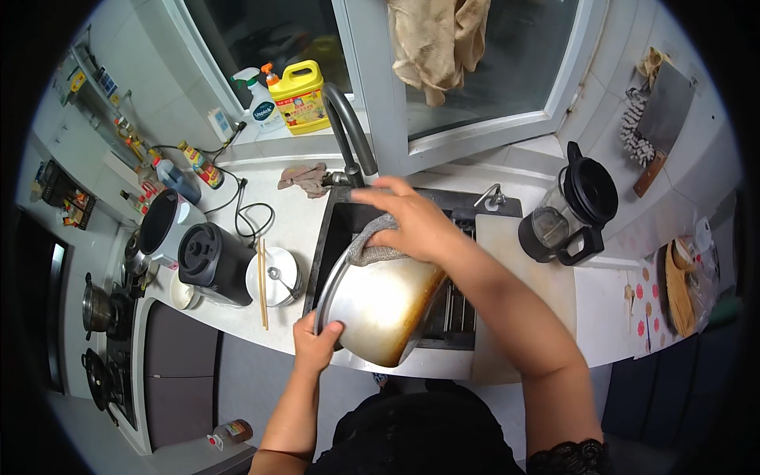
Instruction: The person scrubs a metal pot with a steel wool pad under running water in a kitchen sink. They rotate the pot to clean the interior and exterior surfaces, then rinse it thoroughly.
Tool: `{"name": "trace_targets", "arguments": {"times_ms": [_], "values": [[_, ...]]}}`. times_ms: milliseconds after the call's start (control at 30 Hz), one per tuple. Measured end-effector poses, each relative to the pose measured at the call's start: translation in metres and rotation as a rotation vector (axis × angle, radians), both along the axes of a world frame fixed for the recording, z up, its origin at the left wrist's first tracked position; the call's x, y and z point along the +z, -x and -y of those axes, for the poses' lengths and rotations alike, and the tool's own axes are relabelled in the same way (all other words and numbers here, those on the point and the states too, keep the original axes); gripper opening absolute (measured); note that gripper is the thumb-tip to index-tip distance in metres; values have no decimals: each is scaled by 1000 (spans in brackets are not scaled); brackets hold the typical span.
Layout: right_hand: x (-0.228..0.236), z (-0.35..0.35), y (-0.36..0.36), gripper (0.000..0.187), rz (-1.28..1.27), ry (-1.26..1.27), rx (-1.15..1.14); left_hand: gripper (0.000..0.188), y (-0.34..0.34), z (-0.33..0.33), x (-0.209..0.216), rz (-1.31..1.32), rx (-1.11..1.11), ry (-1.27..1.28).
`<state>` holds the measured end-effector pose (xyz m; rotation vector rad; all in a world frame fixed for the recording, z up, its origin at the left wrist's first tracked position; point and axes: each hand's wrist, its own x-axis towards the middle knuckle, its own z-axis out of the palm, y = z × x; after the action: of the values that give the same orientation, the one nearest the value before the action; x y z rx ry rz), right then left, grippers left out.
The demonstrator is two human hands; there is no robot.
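Note:
A silvery metal pot [372, 301], browned along one side, is tilted over the dark sink [332, 226], its outer wall turned up. My left hand [317, 340] grips its rim at the near left, thumb on the outer wall. At the far side, my right hand [408, 222] presses a grey cloth [374, 241] over the rim, the cloth caught under its thumb and fingers. Some of the right fingers stretch out toward the faucet [348, 131]. The pot's inside is hidden from this view.
Left of the sink stand a white bowl [281, 265] with a spoon, chopsticks [264, 285] and a black appliance [214, 265]. To the right are a pale board [522, 277] and a blender jug [566, 206]. A yellow jug [301, 95] and a spray bottle [261, 103] line the windowsill.

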<state>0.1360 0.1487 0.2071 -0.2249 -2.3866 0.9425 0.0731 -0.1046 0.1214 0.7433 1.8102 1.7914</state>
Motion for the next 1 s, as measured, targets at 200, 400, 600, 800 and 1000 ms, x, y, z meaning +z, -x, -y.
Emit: {"name": "trace_targets", "arguments": {"times_ms": [200,400,600,800,1000], "values": [[-5,-20,-9,19,100,-323,202,54,35,2,14,28,-198,126],[0,22,-7,29,61,-565,153,44,35,-42,82,-371,-203,398],[-17,-16,-11,31,-38,-68,-17,45,37,-43,62,-141,-69,224],[-1,15,-6,25,-35,-323,113,75,36,-51,32,-326,15,183],[-6,-1,-11,24,84,-183,-31,89,34,-50,30,-324,4,246]]}}
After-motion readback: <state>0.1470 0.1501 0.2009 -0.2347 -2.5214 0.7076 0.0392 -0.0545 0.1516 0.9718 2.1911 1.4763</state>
